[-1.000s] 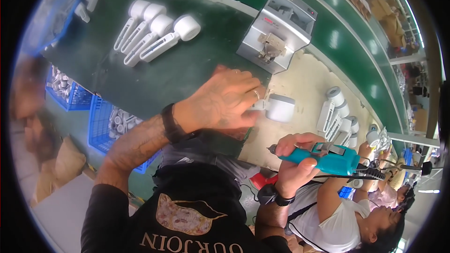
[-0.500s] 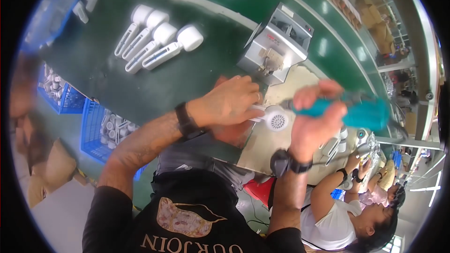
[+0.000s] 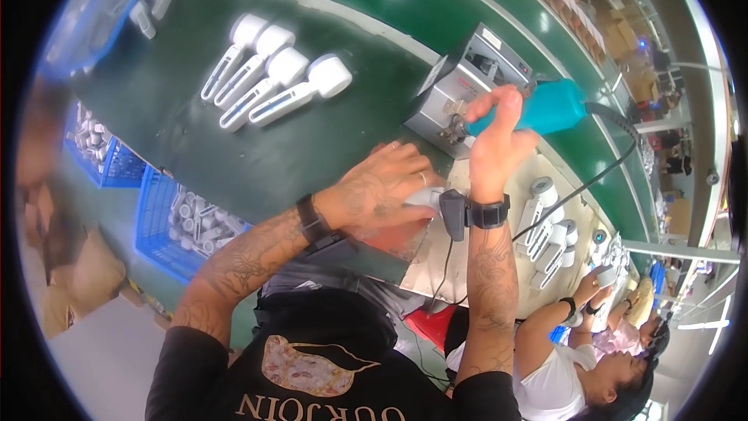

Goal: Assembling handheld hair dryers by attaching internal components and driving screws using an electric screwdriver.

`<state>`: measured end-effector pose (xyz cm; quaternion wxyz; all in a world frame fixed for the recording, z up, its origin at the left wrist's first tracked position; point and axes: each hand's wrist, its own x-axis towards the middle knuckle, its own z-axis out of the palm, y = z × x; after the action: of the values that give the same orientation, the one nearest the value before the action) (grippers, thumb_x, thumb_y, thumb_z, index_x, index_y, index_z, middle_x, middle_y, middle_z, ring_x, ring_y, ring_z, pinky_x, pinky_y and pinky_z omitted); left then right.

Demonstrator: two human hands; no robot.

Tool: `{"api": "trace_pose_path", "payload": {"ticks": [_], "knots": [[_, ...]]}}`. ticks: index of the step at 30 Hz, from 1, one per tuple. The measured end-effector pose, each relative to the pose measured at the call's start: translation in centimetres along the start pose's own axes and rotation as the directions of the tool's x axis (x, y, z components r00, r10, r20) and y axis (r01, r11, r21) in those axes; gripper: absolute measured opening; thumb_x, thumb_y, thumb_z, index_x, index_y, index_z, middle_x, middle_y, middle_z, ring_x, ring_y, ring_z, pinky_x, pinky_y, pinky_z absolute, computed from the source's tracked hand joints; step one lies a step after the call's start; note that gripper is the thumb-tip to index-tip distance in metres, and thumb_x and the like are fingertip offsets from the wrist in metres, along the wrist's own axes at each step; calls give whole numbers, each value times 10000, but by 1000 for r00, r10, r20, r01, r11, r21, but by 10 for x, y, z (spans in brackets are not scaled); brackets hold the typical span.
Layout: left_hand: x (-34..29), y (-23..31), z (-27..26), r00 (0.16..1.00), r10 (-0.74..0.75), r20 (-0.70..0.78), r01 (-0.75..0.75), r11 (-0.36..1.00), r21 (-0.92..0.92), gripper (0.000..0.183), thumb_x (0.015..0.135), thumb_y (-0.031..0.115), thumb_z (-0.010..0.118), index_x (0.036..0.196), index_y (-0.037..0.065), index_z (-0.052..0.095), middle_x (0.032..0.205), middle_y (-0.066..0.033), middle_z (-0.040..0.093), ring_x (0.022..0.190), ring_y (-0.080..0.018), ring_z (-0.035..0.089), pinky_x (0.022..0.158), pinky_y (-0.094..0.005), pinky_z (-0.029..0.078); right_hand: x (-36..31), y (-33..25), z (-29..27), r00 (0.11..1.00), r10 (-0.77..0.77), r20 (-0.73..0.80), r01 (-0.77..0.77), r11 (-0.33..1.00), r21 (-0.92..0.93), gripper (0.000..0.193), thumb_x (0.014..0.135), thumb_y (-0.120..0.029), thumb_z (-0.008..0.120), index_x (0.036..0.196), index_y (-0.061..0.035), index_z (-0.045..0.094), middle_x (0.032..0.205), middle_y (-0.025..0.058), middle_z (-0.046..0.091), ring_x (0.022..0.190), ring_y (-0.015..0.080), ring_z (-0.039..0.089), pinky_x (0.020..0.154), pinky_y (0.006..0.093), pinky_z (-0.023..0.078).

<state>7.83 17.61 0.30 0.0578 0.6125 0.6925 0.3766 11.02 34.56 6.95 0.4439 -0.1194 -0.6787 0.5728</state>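
Observation:
My left hand (image 3: 389, 183) is closed around a white handheld device (image 3: 423, 198) with a round head, low over the pale board beside the green tabletop. My right wrist partly hides its head. In my right hand (image 3: 502, 132) is a teal electric screwdriver (image 3: 552, 107), with a dark cord trailing from its rear end. Its tip is at the front of a grey metal screw feeder (image 3: 438, 99); whether it touches cannot be made out. Several white handheld devices (image 3: 284, 66) with round heads and long handles lie side by side on the green table (image 3: 335, 132).
More white devices (image 3: 538, 222) lie on the pale board (image 3: 444, 253) to my right. Blue crates (image 3: 144, 222) of white parts stand below the table at left. The screwdriver's cord (image 3: 576, 191) hangs across the right side. A co-worker (image 3: 553, 374) in white sits at lower right.
My right hand has carried the screwdriver up and left, away from the white device and over to the screw feeder's front. My left hand still holds the device near the same spot.

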Motion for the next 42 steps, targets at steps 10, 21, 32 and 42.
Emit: {"api": "trace_pose_path", "payload": {"ticks": [10, 21, 32, 42], "knots": [[1, 1, -1, 999, -31, 31, 31, 999, 5, 392, 891, 428, 729, 1188, 171, 711, 1087, -34, 614, 1075, -251, 548, 989, -425, 429, -52, -37, -37, 993, 107, 51, -110, 991, 74, 448, 1049, -407, 567, 1083, 40, 577, 705, 76, 546, 625, 194, 566, 578, 327, 460], [-2, 3, 2, 998, -55, -42, 53, 998, -33, 389, 872, 428, 752, 1160, 168, 721, 1108, -26, 642, 1072, -250, 564, 977, -424, 445, -64, -30, -40, 986, 137, 93, -141, 989, 40, 520, 1013, -468, 603, 1099, 43, 567, 716, 82, 568, 614, 195, 573, 578, 325, 460], [0, 0, 5, 998, -38, -55, 37, 999, -11, 400, 862, 425, 761, 1162, 165, 714, 1126, -31, 642, 1070, -261, 560, 961, -431, 448, -66, -21, -43, 982, 125, 143, -134, 989, 55, 490, 1022, -462, 599, 1037, 23, 532, 718, 95, 556, 623, 210, 561, 591, 340, 472], [-4, -1, 8, 998, -26, -50, 27, 999, 26, 393, 885, 417, 736, 1182, 162, 700, 1124, -44, 615, 1053, -269, 550, 969, -432, 428, -66, -16, -40, 976, 95, 195, -116, 989, 96, 424, 1047, -417, 581, 982, -8, 492, 698, 88, 528, 620, 208, 554, 568, 349, 472]]}}
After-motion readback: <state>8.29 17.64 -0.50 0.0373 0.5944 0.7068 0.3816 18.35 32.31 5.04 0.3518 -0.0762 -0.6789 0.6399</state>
